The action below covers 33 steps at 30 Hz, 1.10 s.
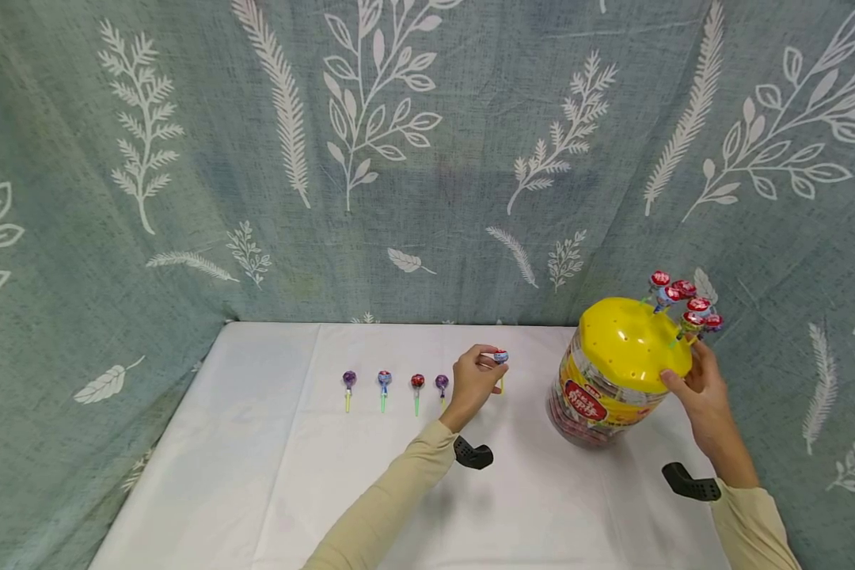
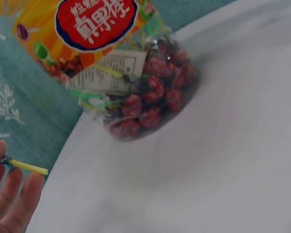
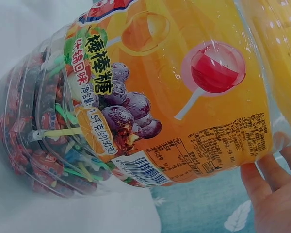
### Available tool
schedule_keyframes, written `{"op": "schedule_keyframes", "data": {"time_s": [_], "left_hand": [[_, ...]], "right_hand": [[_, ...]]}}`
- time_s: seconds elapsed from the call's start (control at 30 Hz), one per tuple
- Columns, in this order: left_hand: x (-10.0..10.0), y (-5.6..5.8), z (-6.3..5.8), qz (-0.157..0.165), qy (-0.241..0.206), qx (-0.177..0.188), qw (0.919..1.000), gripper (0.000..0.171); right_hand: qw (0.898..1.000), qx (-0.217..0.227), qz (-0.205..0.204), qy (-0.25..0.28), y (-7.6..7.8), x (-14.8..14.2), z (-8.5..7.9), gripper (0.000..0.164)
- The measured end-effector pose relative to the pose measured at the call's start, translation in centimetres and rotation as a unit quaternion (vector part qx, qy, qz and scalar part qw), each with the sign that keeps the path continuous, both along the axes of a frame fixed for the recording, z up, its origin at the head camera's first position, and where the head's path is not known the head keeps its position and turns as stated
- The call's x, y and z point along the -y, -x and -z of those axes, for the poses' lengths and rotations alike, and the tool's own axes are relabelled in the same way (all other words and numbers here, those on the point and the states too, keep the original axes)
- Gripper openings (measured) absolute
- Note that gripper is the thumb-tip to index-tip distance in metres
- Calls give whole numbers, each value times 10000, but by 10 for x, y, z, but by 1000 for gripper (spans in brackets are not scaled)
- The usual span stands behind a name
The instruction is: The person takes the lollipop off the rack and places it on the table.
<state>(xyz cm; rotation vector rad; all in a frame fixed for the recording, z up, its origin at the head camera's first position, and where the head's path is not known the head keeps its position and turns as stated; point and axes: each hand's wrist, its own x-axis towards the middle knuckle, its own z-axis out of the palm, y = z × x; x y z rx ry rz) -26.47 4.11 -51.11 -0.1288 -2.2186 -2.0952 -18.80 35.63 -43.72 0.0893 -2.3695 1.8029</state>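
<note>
My left hand (image 1: pixel 476 380) pinches a lollipop (image 1: pixel 501 358) with a blue and red wrapper, held head up to the left of the jar. Its yellow stick (image 2: pixel 30 167) juts past the fingers in the left wrist view. My right hand (image 1: pixel 705 400) grips the top of a big clear plastic jar (image 1: pixel 590 396), thumb on the edge of the yellow lid (image 1: pixel 616 336) and fingers around the far side. Several wrapped lollipops (image 1: pixel 693 320) stand in small holes at the lid's right side. Through the jar's wall, many red-wrapped lollipops (image 3: pixel 43 165) show at the bottom.
On the white-covered table (image 1: pixel 271 475), left of my left hand, several lollipops lie in a row: purple (image 1: pixel 349 378), blue (image 1: pixel 385 378), red (image 1: pixel 417 381) and another purple one (image 1: pixel 442 382) partly beside my wrist. A green leaf-patterned curtain (image 1: pixel 427 190) hangs behind the table.
</note>
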Motion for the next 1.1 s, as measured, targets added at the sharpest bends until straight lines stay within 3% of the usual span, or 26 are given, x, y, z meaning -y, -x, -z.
{"op": "schedule_keyframes", "data": {"time_s": [0.4, 0.67, 0.9, 1.1], "left_hand": [[-6, 4, 28, -388, 284, 412, 9980, 29], [-12, 4, 34, -559, 611, 621, 9946, 27], [-11, 7, 46, -873, 1383, 792, 9833, 26], [-9, 8, 51, -1054, 2204, 508, 9684, 21]], "right_hand": [[9999, -105, 31, 100, -5, -4, -1, 67], [9998, -54, 94, 159, -6, -7, -2, 67], [9998, 87, 146, 55, -3, -2, -2, 68], [9998, 176, 127, -29, 0, 0, -1, 67]]}}
